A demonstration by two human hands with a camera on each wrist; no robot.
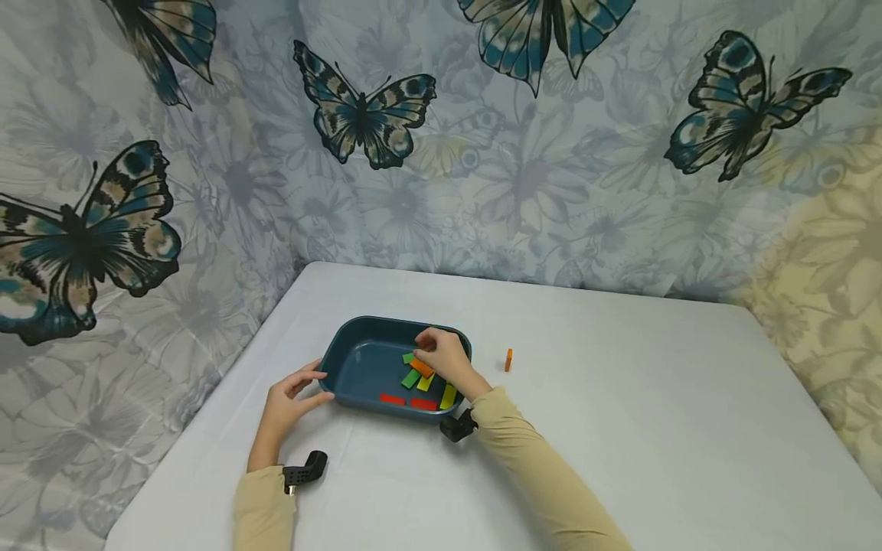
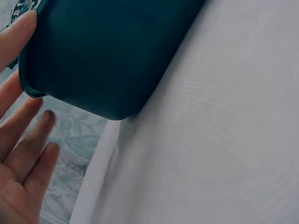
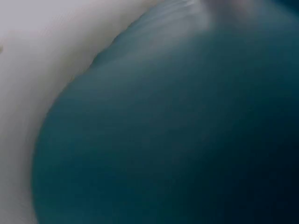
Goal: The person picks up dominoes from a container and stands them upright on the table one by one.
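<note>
A dark blue-teal rectangular tray (image 1: 365, 367) stands on the white table. My left hand (image 1: 285, 402) is at its left end, thumb and fingertips touching the rim with the other fingers spread loosely below it in the left wrist view. Over the tray's right half is my right hand (image 1: 446, 358), its fingers bent down above the blocks; I cannot tell whether it holds one. Beneath it lie an orange block (image 1: 422, 368), a green block (image 1: 410, 379) and a yellow block (image 1: 425, 383). Two red blocks (image 1: 423, 404) and another yellow one lie along the near wall.
A single orange block (image 1: 508, 360) stands on the white table (image 1: 641, 405), right of the tray. Butterfly-patterned cloth (image 1: 441, 214) hangs behind and to the left of the table. The right wrist view is mostly filled by the blurred tray wall (image 3: 131, 126).
</note>
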